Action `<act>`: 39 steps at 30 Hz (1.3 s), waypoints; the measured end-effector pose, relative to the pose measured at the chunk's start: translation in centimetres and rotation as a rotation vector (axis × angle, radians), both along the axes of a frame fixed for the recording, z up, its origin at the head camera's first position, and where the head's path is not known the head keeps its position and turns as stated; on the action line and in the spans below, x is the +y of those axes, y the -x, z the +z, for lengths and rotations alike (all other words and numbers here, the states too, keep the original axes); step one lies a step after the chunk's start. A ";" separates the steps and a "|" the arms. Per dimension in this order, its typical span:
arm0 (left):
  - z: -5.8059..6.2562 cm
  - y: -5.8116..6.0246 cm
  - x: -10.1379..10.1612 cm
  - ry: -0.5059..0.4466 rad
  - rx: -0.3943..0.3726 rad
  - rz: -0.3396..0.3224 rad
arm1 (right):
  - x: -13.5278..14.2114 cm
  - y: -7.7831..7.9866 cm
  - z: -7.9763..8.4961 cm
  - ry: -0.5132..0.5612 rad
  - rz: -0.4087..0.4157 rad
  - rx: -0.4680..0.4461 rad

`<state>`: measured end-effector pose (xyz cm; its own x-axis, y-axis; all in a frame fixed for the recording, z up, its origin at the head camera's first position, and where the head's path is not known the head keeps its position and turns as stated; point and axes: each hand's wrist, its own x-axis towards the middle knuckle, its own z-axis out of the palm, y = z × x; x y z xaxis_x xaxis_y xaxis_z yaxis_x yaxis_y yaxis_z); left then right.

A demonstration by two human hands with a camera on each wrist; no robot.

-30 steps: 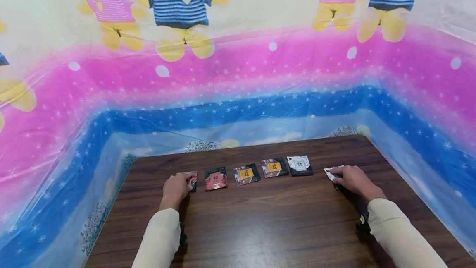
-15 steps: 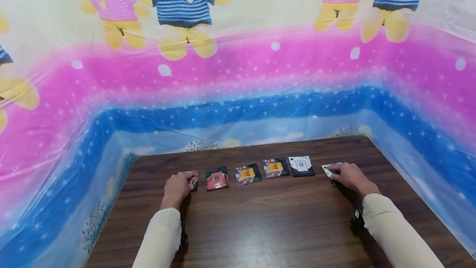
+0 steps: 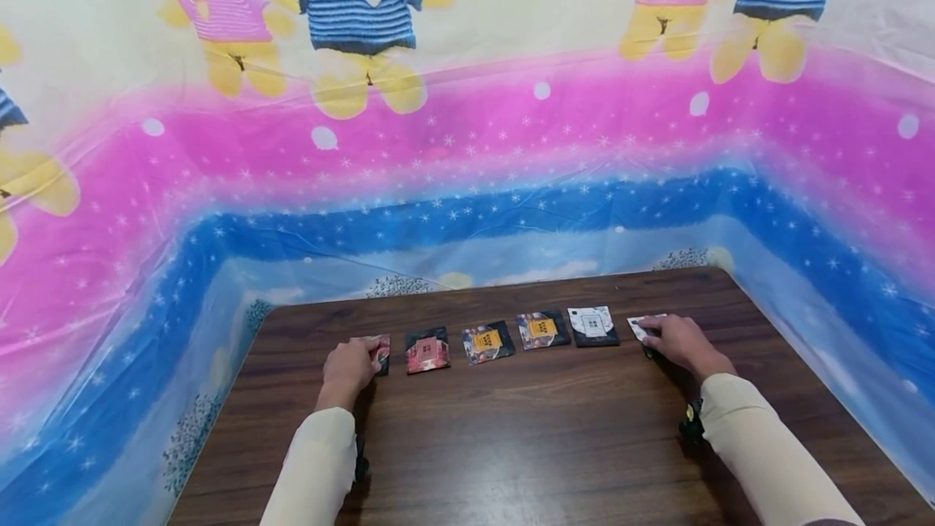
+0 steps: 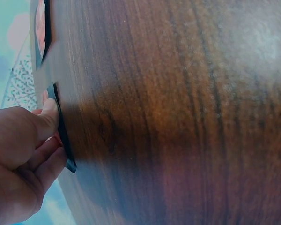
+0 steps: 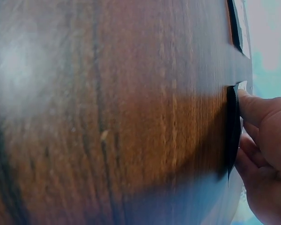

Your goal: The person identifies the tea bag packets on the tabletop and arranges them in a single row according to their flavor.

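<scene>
My left hand [image 3: 348, 365] grips a flat red-and-black sachet [image 3: 383, 352] at the left end of a row on the table. In the left wrist view the thumb lies on this sachet's face and other fingers are at its lower edge. At the row's right end my right hand [image 3: 683, 341] holds a white-and-black sachet [image 3: 639, 327], mostly covered by the fingers. From the right wrist view, its dark edge [image 5: 232, 129] shows close to the tabletop, with thumb and fingers around it. Both sachets lie low on or just over the wood; exact contact is hard to tell.
Between the hands lie a red sachet [image 3: 428, 350], two yellow-labelled sachets [image 3: 487, 342] and a white-labelled sachet [image 3: 593, 325], spaced in a slightly slanting row. The brown wooden table [image 3: 511, 445] ends at a printed cloth backdrop [image 3: 467, 242] behind.
My right hand has slid its white sachet leftward and slightly back, narrowing the gap to the neighbouring white sachet. The left hand stays in place on the red one. The view shifted slightly.
</scene>
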<state>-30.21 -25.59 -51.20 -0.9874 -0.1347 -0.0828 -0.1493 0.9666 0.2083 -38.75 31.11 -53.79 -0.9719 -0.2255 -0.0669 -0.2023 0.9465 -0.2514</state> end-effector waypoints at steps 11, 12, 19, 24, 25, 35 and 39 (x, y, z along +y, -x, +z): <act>-0.2 0.1 0.0 0.009 -0.003 0.000 | -1.0 1.0 0.0 -0.028 -0.004 -0.007; -0.2 0.1 0.0 0.009 -0.001 0.002 | -1.1 1.1 0.0 -0.027 -0.009 -0.011; 0.0 -0.1 0.1 -0.002 0.013 0.004 | -1.6 1.5 0.1 -0.016 -0.055 -0.037; 0.1 -0.1 -0.1 -0.007 0.011 0.006 | -1.9 1.9 0.0 -0.013 -0.063 -0.038; 0.2 -0.1 -0.1 -0.006 0.012 0.004 | -2.0 2.0 0.0 -0.012 -0.063 -0.038; 0.4 0.1 -0.1 -0.007 0.006 -0.007 | -2.7 2.1 0.0 0.011 -0.086 -0.059; 0.1 0.0 -0.2 0.000 0.009 -0.014 | -3.0 1.7 -0.3 0.026 -0.074 -0.035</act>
<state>-30.16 -25.77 -51.12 -0.9900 -0.1204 -0.0735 -0.1334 0.9687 0.2095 -40.48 28.15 -54.08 -0.9831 -0.1557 -0.0960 -0.1232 0.9517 -0.2813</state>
